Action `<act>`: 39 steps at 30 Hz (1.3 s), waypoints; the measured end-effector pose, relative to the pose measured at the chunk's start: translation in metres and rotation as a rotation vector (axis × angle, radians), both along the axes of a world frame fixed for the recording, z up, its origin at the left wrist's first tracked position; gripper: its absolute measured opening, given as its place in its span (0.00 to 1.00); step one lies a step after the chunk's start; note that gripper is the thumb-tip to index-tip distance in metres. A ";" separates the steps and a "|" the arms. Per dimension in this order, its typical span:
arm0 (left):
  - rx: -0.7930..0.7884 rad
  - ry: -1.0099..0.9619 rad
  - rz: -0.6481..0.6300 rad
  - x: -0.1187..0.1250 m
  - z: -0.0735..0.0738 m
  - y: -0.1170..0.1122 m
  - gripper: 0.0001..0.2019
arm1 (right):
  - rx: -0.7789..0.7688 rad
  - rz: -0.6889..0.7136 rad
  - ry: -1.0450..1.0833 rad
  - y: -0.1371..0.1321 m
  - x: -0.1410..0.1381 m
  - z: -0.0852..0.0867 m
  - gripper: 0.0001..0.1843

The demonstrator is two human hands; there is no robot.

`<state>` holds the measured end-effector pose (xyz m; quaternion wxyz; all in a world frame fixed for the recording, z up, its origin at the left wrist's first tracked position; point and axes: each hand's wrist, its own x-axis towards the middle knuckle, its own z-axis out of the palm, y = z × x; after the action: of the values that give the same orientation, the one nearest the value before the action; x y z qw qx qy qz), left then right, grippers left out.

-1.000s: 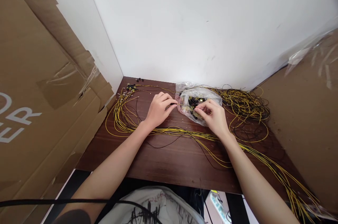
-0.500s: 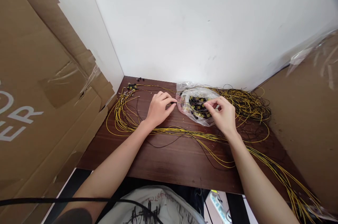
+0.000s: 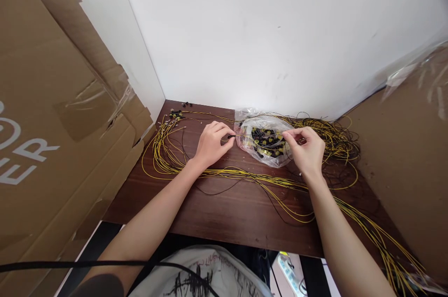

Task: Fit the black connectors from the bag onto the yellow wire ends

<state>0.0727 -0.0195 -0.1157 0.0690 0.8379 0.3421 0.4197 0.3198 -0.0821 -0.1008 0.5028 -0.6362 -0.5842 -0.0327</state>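
Between thumb and fingers, my left hand pinches a small black connector left of the plastic bag. A thin wire runs from it across the bag to my right hand, whose thumb and index finger are pinched on it. Beneath the wire lies the clear plastic bag, opened over many small black and yellow connector parts. Below both hands a long bundle of yellow and black wires stretches across the brown table.
A tangled heap of yellow and black wires lies at the back right. Several connector pieces sit at the back left. Cardboard boxes stand at the left and right; a white wall rises behind the table.
My right hand has moved to the right, away from the left hand, with the wire pinched in it. My left hand has stayed nearly still; the black connector shows more clearly.
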 end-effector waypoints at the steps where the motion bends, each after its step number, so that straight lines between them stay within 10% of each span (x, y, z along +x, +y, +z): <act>1: -0.001 -0.010 -0.018 0.000 0.000 0.000 0.04 | 0.002 -0.006 0.005 0.000 0.000 0.000 0.07; 13: 0.019 -0.011 -0.146 0.003 0.001 -0.001 0.04 | 0.008 -0.071 -0.204 0.002 0.006 -0.007 0.08; 24: 0.012 0.132 -0.203 0.005 0.002 -0.010 0.08 | -0.071 0.537 -0.256 -0.003 -0.047 -0.014 0.11; 39: -0.073 0.136 -0.322 0.002 -0.003 -0.003 0.09 | -0.113 0.543 -0.196 -0.003 -0.040 -0.011 0.06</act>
<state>0.0744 -0.0222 -0.1187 0.1426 0.9052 0.2226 0.3329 0.2803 -0.0849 -0.1119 0.3980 -0.4775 -0.7798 0.0741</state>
